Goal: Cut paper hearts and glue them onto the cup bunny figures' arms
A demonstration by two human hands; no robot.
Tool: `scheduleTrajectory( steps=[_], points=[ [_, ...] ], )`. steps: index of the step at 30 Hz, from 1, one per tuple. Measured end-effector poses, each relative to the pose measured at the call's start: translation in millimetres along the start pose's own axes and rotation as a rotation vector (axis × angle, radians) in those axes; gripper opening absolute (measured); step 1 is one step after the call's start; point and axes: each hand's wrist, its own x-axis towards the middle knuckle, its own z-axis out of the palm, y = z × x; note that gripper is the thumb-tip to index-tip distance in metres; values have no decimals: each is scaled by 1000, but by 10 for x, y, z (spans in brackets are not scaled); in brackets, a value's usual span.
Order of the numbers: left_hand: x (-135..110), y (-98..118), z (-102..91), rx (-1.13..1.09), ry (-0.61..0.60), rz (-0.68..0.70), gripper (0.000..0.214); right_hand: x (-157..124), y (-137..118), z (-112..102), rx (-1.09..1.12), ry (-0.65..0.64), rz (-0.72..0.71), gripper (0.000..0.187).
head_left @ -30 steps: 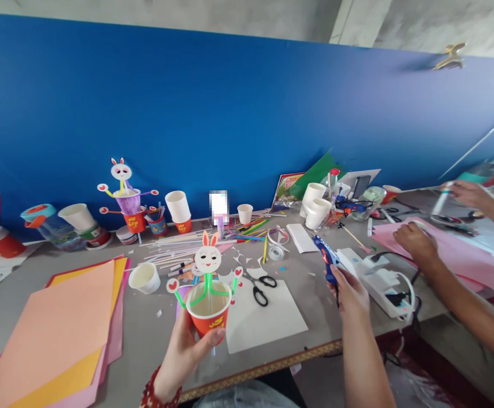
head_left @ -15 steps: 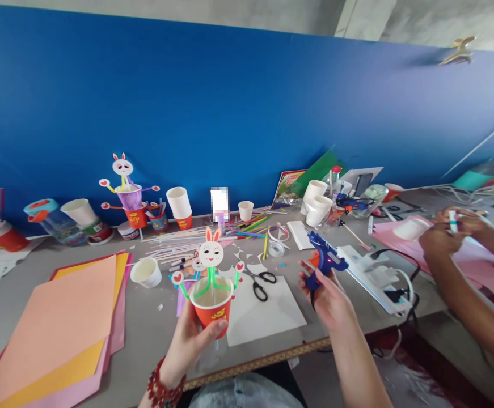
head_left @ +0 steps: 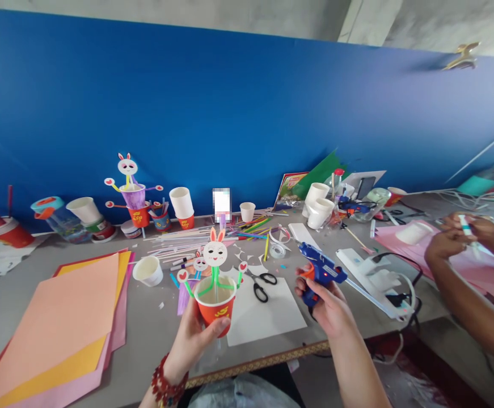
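Observation:
My left hand [head_left: 199, 326] is wrapped round a red paper cup [head_left: 215, 309] with a white rim, held up over the near part of the table. Out of the cup rises a paper rabbit head [head_left: 215, 253] on green strips, with a round heart-marked paw on each side. A blue glue gun [head_left: 321, 269] with an orange trigger and a small lit red light is gripped in my right hand [head_left: 325, 300]. Between and behind the hands, black-handled scissors [head_left: 261, 289] lie over a white sheet of paper [head_left: 264, 323].
Stacked coloured paper [head_left: 63, 323] covers the left side. A white paper cup [head_left: 148, 271] stands beside it. A similar purple rabbit cup [head_left: 134, 198] stands at the back. A power strip [head_left: 366, 277] lies right, near another person's hands [head_left: 459, 235] holding a marker.
My right hand has turned the glue gun slightly and now grips it more firmly. The left hand still holds the cup, almost unmoved. The view has shifted slightly.

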Motion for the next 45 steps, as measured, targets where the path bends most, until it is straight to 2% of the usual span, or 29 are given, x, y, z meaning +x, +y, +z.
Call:
scheduleTrajectory(
  steps=[7, 10, 14, 18, 22, 29, 34, 45],
  points=[
    [42, -40, -9, 37, 37, 3, 62, -76, 61, 17, -42, -110, 20, 41],
    [59, -29, -10, 94, 41, 16, 61, -123, 85, 45, -86, -192, 36, 34],
    [58, -10, -16, 154, 65, 71, 65, -283, 70, 170, -299, -239, 11, 26],
    [40, -48, -46, 169, 65, 121, 70, -478, 67, 339, -582, -251, -96, 32],
    [29, -95, -84, 170, 53, 153, 69, -549, 132, 433, -727, -261, -152, 36],
    [23, -130, -106, 202, 38, 226, 64, -479, 183, 441, -831, -365, -334, 32],
    [23, -157, -121, 269, 61, 278, 70, -486, 149, 460, -889, -352, -348, 32],
    [3, -201, -160, 352, 59, 309, 68, -477, 156, 448, -937, -362, -373, 37]
  ],
)
